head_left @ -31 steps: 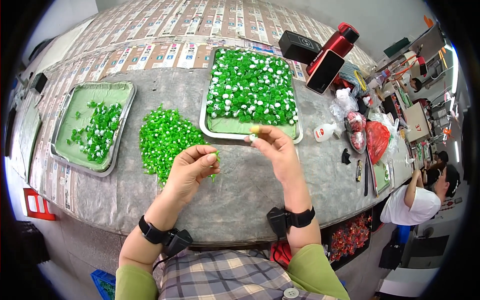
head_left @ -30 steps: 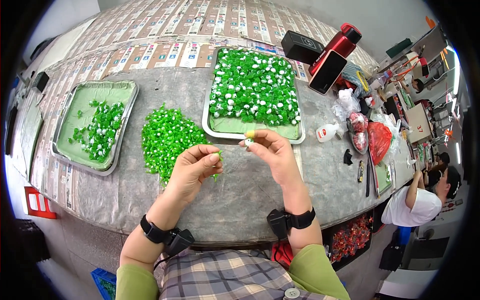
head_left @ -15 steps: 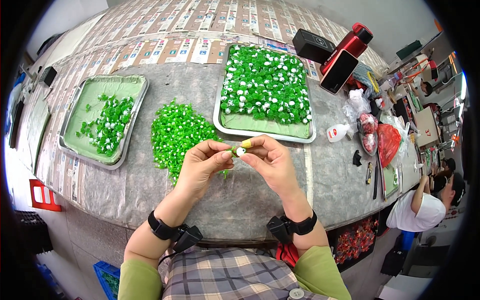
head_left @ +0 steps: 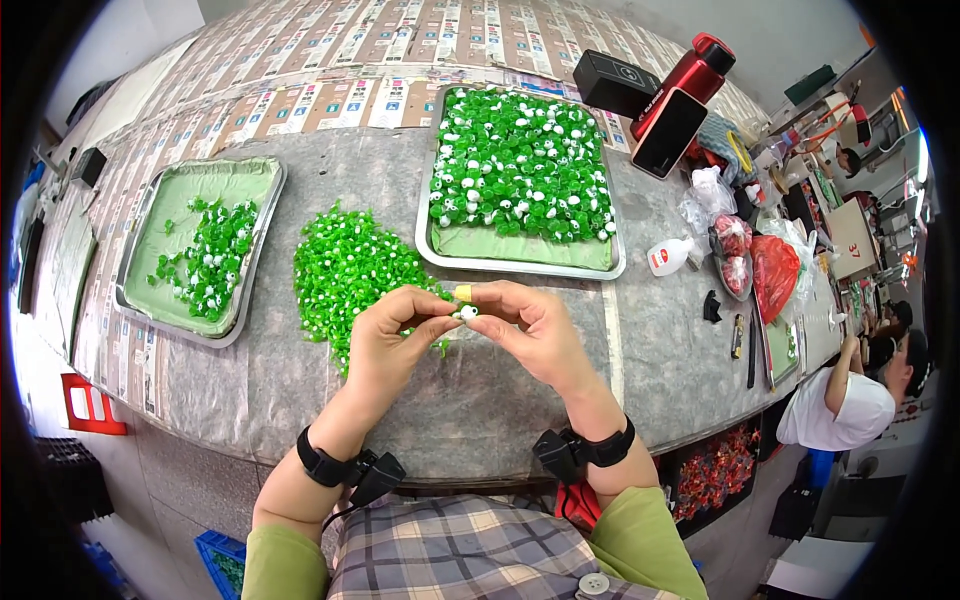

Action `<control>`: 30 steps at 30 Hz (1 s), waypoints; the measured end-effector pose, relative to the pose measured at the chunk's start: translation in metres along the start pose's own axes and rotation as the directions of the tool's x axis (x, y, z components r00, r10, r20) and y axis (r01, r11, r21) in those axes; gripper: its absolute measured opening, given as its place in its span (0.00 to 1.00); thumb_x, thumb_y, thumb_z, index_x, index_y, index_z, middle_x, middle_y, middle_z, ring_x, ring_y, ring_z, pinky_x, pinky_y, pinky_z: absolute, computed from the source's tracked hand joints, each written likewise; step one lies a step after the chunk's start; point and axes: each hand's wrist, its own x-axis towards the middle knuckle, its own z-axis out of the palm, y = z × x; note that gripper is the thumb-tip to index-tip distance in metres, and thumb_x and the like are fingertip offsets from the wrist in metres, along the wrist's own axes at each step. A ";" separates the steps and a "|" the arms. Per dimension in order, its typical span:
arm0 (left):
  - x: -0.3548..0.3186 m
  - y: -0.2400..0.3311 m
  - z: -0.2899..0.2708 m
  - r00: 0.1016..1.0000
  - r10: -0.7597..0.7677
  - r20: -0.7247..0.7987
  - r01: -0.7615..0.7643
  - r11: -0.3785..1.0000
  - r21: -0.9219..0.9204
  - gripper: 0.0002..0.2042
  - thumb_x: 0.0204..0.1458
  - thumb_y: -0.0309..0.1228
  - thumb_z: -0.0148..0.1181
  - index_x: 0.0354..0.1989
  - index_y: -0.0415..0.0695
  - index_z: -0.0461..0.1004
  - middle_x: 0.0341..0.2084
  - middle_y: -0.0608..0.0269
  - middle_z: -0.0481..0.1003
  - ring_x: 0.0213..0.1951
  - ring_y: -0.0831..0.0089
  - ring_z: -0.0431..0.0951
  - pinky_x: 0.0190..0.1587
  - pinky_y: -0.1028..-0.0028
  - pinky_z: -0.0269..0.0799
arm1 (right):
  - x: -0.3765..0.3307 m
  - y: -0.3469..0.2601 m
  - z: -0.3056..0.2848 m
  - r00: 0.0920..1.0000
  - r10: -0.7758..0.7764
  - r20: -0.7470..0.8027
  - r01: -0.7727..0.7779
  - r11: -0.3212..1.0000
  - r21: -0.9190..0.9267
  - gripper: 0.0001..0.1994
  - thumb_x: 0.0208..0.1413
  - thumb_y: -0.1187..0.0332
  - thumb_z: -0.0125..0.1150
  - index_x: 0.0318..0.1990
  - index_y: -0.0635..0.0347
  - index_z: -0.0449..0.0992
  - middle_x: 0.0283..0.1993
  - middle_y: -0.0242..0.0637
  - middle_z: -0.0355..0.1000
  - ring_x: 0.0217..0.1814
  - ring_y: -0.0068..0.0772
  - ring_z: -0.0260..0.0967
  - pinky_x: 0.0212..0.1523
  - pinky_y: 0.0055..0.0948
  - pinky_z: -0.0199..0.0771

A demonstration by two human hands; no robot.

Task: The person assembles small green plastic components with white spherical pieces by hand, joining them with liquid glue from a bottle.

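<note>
In front of me my two hands meet above the grey-covered table. Thumb and index finger of my left hand (head_left: pixel 392 338) are closed on a small green plastic piece, mostly hidden by the fingers. My right hand (head_left: pixel 540 338), with yellow tape round a fingertip, pinches a white ball with a black spot (head_left: pixel 468 312), like a toy eyeball. Ball and green piece touch; whether they are joined I cannot tell. Just beyond my left hand lies a loose pile of green pieces with white bits (head_left: pixel 352 262).
A metal tray (head_left: pixel 520 252) full of green pieces with eyeballs stands beyond my hands; a partly filled tray (head_left: pixel 148 240) is at left. At right are a red bottle (head_left: pixel 700 68), a phone (head_left: pixel 668 135), a white bottle (head_left: pixel 668 256) and bags (head_left: pixel 775 275). Another person (head_left: pixel 840 405) sits far right.
Both hands have shifted slightly down and left with the ball and green piece, still pinched close together. The surroundings look slightly shifted as the view moved.
</note>
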 end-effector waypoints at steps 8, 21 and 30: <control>0.001 0.007 -0.001 0.970 0.235 0.056 -0.241 0.916 0.321 0.05 0.36 0.19 0.59 0.25 0.39 0.71 0.21 0.62 0.71 0.24 0.74 0.71 0.25 0.79 0.66 | 0.004 0.006 -0.001 0.999 0.046 0.026 -0.048 0.994 0.098 0.10 0.47 0.76 0.53 0.39 0.65 0.69 0.34 0.31 0.70 0.36 0.16 0.65 0.36 0.16 0.65; 0.027 -0.002 -0.081 0.886 -0.212 -0.413 -0.266 0.496 -0.827 0.11 0.48 0.33 0.51 0.36 0.40 0.67 0.24 0.67 0.67 0.23 0.83 0.67 0.28 0.86 0.69 | 0.016 0.018 -0.002 0.989 -0.093 -0.114 -0.002 0.769 -0.639 0.07 0.41 0.68 0.58 0.26 0.61 0.70 0.26 0.35 0.67 0.26 0.31 0.66 0.28 0.25 0.65; 0.019 0.011 -0.044 0.945 -0.296 -0.137 0.133 0.733 -0.668 0.13 0.50 0.35 0.48 0.40 0.40 0.66 0.23 0.69 0.68 0.23 0.83 0.67 0.28 0.84 0.68 | 0.021 0.038 0.008 0.970 -0.241 0.024 0.152 0.529 -0.835 0.07 0.39 0.70 0.58 0.24 0.61 0.67 0.22 0.36 0.62 0.27 0.34 0.63 0.26 0.29 0.62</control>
